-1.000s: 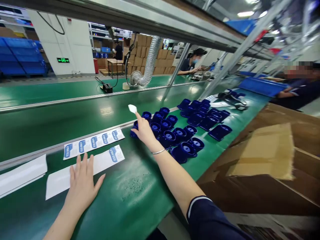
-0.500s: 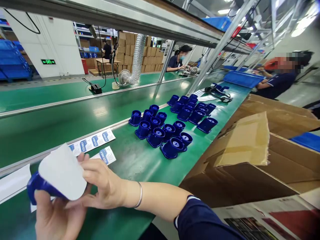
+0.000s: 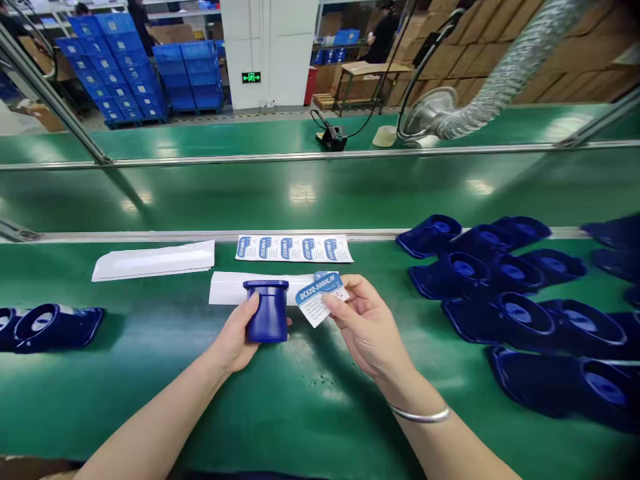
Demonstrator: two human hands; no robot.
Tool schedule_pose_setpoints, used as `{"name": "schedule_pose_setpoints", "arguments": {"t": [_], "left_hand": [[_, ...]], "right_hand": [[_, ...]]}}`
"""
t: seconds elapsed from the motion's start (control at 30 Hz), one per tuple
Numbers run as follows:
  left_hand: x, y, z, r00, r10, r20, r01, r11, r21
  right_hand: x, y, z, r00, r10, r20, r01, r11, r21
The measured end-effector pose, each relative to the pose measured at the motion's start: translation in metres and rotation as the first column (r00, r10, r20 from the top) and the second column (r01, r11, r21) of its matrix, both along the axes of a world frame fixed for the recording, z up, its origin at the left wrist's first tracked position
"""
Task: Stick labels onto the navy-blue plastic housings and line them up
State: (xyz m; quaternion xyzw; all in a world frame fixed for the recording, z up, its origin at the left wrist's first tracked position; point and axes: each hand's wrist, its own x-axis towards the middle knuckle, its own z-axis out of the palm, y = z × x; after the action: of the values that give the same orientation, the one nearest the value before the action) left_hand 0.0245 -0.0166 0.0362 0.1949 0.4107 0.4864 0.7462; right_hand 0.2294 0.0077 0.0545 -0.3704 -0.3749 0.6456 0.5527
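Observation:
My left hand (image 3: pixel 244 333) is closed round a dark blue plastic housing (image 3: pixel 269 317), its flanged end up, above the green bench. Just to its right, my right hand (image 3: pixel 363 317) pinches a blue and white label sticker (image 3: pixel 320 297) between thumb and fingers; printing on it reads DC52Q-5000L/H. The sticker and the housing are close but apart. Behind both hands lies a white backing strip (image 3: pixel 225 288), partly covered by them. Farther back is a sheet of labels (image 3: pixel 295 249) with several blue prints on it.
Several blue housings (image 3: pixel 520 317) stand in rows at the right. Other blue housings (image 3: pixel 60 327) sit at the left edge. A stack of white paper strips (image 3: pixel 155 260) lies back left. A metal rail (image 3: pixel 200 237) runs along the bench behind them.
The view has swung left and down. Earlier both hands were at a housing with a white piece over it; now they are apart, the left with a housing, the right with a label sticker.

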Motion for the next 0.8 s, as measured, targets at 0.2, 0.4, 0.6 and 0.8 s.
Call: {"name": "schedule_pose_setpoints", "arguments": {"t": [0.2,0.4,0.6,0.8], "left_hand": [[0.0,-0.006,-0.004,1.0,-0.001,0.001,0.001,0.999,-0.042],[0.005,-0.007,0.001,0.999,-0.042,0.001,0.042,0.999,0.002],[0.01,-0.011,0.007,0.998,0.008,-0.056,-0.007,1.0,0.025],[0.015,-0.016,0.008,0.993,0.048,-0.106,-0.035,0.992,0.12]], "right_hand": [[0.001,-0.005,0.0,0.992,0.121,-0.016,-0.122,0.986,-0.109],[0.001,-0.012,-0.002,0.978,0.2,-0.063,-0.207,0.968,-0.143],[-0.004,-0.018,-0.002,0.977,0.211,-0.023,-0.211,0.954,-0.213],[-0.012,-0.023,-0.003,0.979,0.202,0.024,-0.192,0.956,-0.223]]}}
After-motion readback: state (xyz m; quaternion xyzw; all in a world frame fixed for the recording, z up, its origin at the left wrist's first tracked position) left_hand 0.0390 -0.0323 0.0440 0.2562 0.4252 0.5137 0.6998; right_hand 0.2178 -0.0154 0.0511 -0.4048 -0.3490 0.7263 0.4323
